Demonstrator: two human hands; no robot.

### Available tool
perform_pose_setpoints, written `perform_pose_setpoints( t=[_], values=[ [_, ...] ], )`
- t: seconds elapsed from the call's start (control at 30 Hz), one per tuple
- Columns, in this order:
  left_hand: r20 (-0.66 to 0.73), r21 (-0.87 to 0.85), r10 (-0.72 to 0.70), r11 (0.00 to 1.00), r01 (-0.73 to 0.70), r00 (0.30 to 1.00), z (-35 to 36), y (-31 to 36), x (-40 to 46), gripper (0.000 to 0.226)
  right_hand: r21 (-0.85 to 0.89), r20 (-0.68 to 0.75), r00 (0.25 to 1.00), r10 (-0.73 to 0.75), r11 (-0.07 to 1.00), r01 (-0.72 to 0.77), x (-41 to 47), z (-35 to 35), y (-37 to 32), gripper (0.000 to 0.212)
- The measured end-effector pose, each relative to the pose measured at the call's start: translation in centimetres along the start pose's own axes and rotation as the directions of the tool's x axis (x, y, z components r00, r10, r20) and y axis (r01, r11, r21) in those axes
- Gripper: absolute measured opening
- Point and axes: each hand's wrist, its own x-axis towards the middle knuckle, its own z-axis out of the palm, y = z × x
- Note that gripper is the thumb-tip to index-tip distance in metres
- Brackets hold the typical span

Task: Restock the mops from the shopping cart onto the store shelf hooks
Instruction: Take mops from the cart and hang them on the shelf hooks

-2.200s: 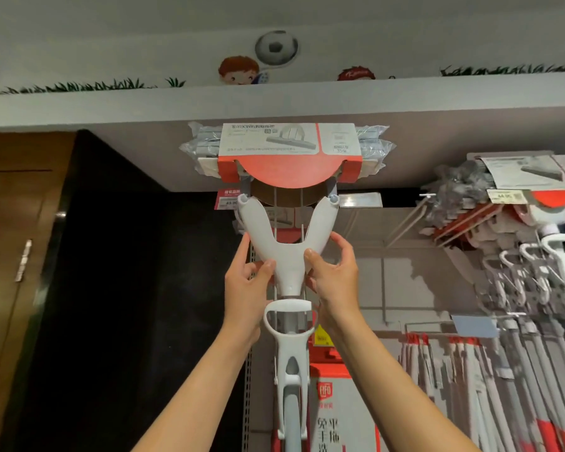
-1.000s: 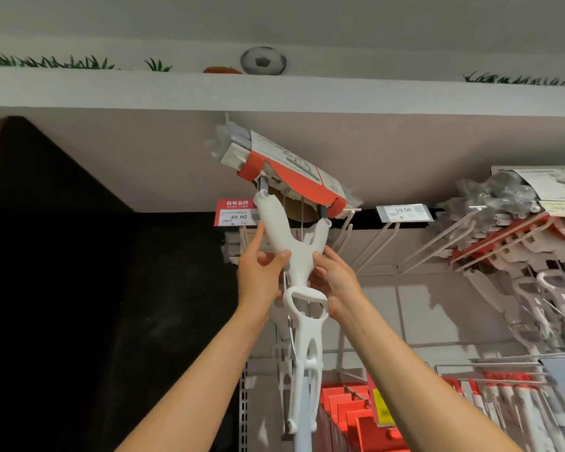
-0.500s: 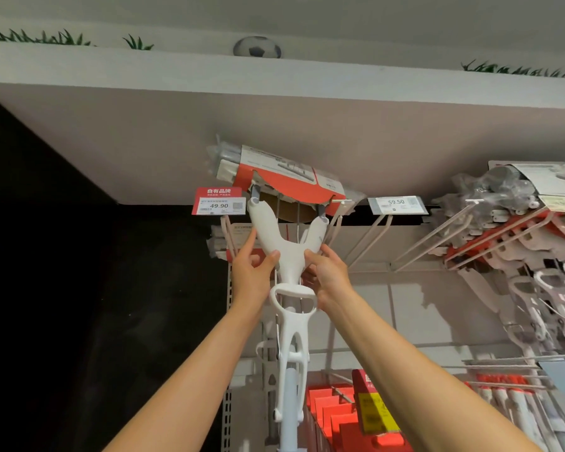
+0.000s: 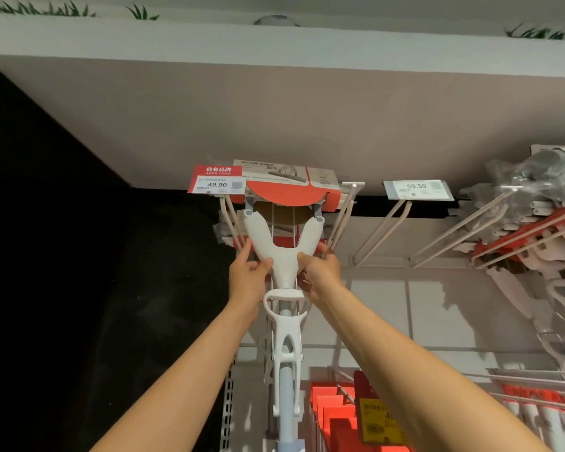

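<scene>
A white mop [image 4: 284,256] with a Y-shaped yoke hangs upright high at the shelf, its head wrapped in a red and grey card sleeve [image 4: 287,187]. My left hand [image 4: 247,275] grips the left side of the yoke, thumb across its front. My right hand [image 4: 320,272] grips the right side. The sleeve sits level between the wire shelf hooks [image 4: 343,210], just under the overhang. Whether the mop head rests on the hooks is hidden by the sleeve. Its pale blue pole [image 4: 286,396] runs down out of view.
A 49.90 price tag [image 4: 216,180] sits left of the sleeve, a 59.50 tag [image 4: 416,189] on bare hooks to the right. More packaged mops [image 4: 535,230] hang at far right. Red boxes [image 4: 333,415] stand below. A dark panel [image 4: 62,256] fills the left.
The mop head was tilted to the left and further out; it has swung level and gone back between the hooks. Both hands stayed on the yoke.
</scene>
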Motion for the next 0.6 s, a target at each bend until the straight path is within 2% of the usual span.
perform_pose_setpoints(
  t=[0.17,0.4,0.5,0.6],
  values=[
    [0.013,-0.038,-0.018,0.999,0.018,1.000,-0.7,-1.4,1.3,0.072,-0.036,-0.013,1.000,0.005,0.999,-0.005,1.3,0.7,1.1,0.047],
    [0.037,-0.046,-0.094,0.994,0.095,0.995,-1.1,-3.0,2.9,0.066,-0.114,-0.070,0.998,0.003,0.993,-0.011,3.7,1.5,2.8,0.058],
    [0.062,-0.054,-0.143,0.988,0.146,0.988,-1.1,-3.9,3.1,0.066,-0.150,-0.102,0.993,0.058,0.986,-0.073,4.6,1.6,3.5,0.057],
    [0.079,-0.034,-0.173,0.984,0.176,0.982,-1.3,-5.1,2.9,0.067,-0.096,-0.137,0.978,0.156,0.981,-0.170,4.5,1.6,3.6,0.052]
  ],
)
